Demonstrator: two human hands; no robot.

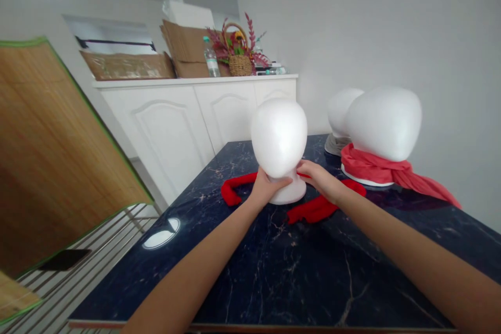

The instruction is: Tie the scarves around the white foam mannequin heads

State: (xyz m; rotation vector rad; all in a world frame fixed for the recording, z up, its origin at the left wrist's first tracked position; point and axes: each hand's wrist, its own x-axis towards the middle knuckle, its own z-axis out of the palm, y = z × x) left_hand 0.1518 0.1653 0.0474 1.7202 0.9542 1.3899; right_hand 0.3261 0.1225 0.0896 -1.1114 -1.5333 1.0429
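Observation:
A white foam mannequin head (278,138) stands on its round base on a dark blue marble table (297,271). My left hand (268,189) and my right hand (318,180) both grip its neck, their fingertips nearly meeting at the front. A red scarf (313,209) lies loosely on the table around the base, with a loop out to the left and a folded length to the right. Its middle passes behind the neck, and my hands hide part of it. I cannot tell whether either hand pinches the cloth.
To the right stand a second foam head (383,122), wrapped with a coral scarf (391,169), and a third foam head (343,112) behind it. A wire rack (82,250) and bamboo mat (50,151) are at left. White cabinets (188,125) stand beyond the table.

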